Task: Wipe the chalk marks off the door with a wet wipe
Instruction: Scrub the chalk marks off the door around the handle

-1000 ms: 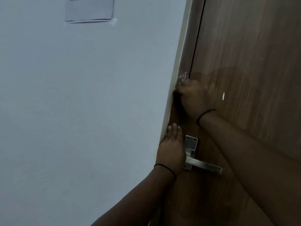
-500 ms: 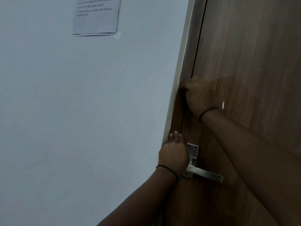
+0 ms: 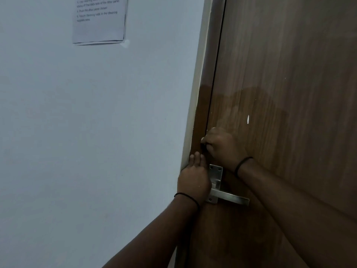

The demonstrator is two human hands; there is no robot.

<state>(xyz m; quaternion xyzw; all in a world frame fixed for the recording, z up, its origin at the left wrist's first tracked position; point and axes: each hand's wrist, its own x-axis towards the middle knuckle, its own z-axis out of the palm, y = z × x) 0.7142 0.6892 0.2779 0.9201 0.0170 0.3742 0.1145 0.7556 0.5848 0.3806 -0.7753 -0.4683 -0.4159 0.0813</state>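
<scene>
A right hand (image 3: 225,147), fingers curled around a mostly hidden wet wipe, presses the wooden door (image 3: 289,93) edge above the lever handle (image 3: 228,196), left hand (image 3: 194,180) flat, fingers relaxed, bracing the frame; firm overlapping strokes should reach the white mark (image 3: 248,119) nearby.

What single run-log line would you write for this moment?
right hand: curled at door edge, wipe hidden | left hand: flat on frame beside handle | white mark remains
</scene>
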